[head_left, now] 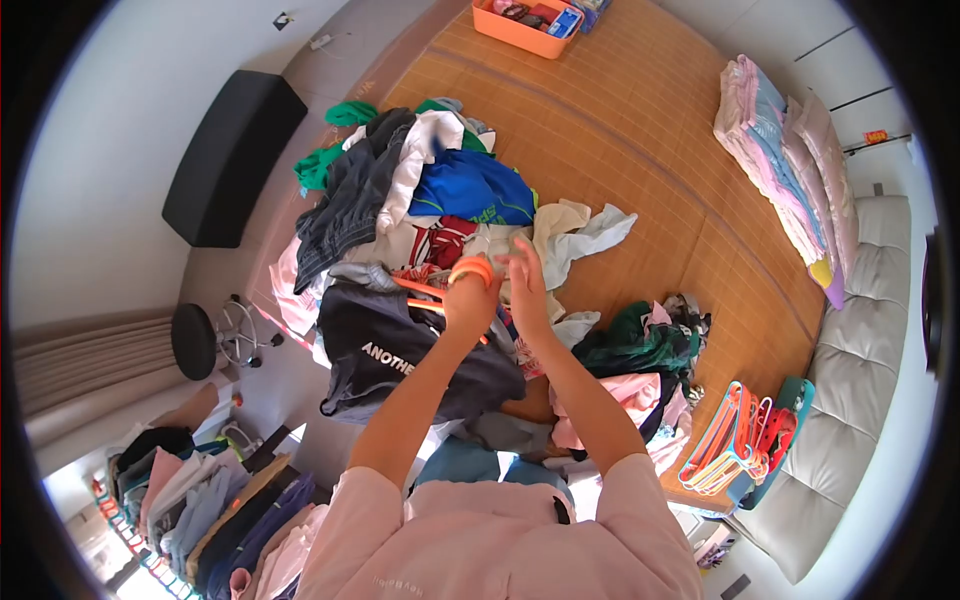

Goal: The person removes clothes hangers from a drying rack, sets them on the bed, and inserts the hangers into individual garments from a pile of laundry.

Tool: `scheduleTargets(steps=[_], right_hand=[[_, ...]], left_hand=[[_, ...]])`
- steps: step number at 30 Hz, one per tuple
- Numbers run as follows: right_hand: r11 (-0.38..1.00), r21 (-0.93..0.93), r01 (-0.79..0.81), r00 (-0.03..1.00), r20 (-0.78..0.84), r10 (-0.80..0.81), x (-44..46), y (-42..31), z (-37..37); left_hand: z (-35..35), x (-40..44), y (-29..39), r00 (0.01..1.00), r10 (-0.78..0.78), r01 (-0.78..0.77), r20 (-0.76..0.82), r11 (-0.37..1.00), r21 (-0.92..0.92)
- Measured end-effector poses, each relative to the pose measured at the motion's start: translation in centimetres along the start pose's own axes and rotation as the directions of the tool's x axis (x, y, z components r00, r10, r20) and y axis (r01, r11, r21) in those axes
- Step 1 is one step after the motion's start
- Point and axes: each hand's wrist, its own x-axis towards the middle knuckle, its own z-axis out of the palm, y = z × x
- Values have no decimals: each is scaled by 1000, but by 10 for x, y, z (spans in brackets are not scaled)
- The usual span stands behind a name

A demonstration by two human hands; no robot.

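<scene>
My left hand (474, 302) is closed around an orange clothes hanger (418, 288), whose bars stick out to the left of the fist. Below it lies a dark grey shirt (365, 352) with white lettering, partly covered by my left forearm. Close beside it on the right, my right hand (526, 285) has its fingers apart and holds nothing that I can see. Just beyond both hands is a heap of clothes, including a blue shirt (472, 190), dark shorts (352, 200) and a white garment (590, 243).
Hangers (735, 440) fill a teal basket (793, 440) at right. Folded bedding (775, 165) lies by a grey padded headboard (868, 310). An orange bin (520, 30) sits at the mat's far edge. Left are a black stool (192, 342) and a rack of clothes (200, 510).
</scene>
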Motion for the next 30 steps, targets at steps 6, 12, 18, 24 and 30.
scheduleTargets(steps=[6, 12, 18, 24, 30], right_hand=[[971, -15, -237, 971, -45, 236, 46, 45, 12], [995, -95, -7, 997, 82, 15, 23, -1, 10], [972, -55, -229, 973, -23, 228, 58, 52, 6], [928, 106, -357, 934, 44, 354, 35, 31, 18], [996, 25, -91, 970, 230, 82, -15, 0, 12]], left_hand=[[10, -2, -15, 939, 222, -232, -263, 973, -7], [14, 13, -6, 864, 252, -247, -437, 967, 67], [9, 7, -3, 951, 79, -134, -297, 977, -168], [6, 3, -14, 955, 48, -116, -293, 969, -217], [-10, -15, -2, 956, -5, -82, -292, 955, -285]])
